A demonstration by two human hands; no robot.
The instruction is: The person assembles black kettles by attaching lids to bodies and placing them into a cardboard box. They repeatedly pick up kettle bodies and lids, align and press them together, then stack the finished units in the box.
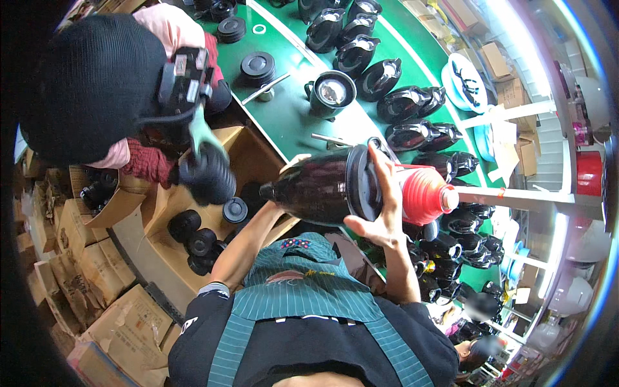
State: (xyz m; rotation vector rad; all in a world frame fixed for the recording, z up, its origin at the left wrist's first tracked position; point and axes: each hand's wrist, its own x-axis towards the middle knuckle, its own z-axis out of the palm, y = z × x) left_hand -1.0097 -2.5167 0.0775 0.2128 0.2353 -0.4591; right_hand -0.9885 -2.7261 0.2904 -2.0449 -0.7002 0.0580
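Note:
I hold a glossy black, bullet-shaped vacuum flask liner (316,188) sideways in front of my apron, its small tip pointing left. A black plastic ring (365,184) sits round its wide right end. My right hand (385,209) is closed on the ring, with the thumb at the near side and the fingers over the right edge. My left hand (296,159) is wrapped round the liner from beneath, and most of it is hidden behind the liner. Just beyond my right hand stands a red ribbed object (422,195) with a narrow pale mouth.
Many black jugs (380,79) stand on the green table (284,106), beside a stack of round black lids (258,66). A cardboard box (169,222) holding black round parts is at left. There a co-worker's gloved hand (209,175) reaches over it. A horizontal metal bar (503,197) extends at right.

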